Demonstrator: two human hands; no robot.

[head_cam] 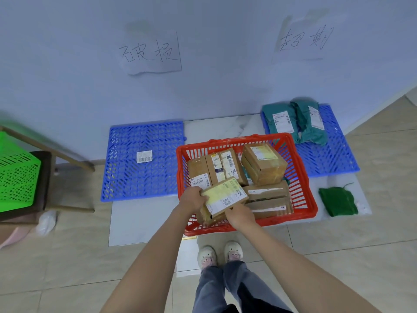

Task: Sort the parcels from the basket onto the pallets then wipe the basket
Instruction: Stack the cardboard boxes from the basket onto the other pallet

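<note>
Parcel [223, 198]: stiff, probably light carton; left hand [193, 198] and right hand [240, 214] grip opposite ends over basket [303, 177].

Pale blue wall, beige tile floor, indoor flat light.
Wall [214, 86] carries two handwritten paper signs: one [151, 53] left of centre, one [302, 39] at right. Beige tile floor [338, 256] with a white board [144, 220] laid on it. Far left: wooden stool [45, 184] holding a green perforated basket [15, 175]. Crumpled white plastic [46, 222] beside stool.
</note>
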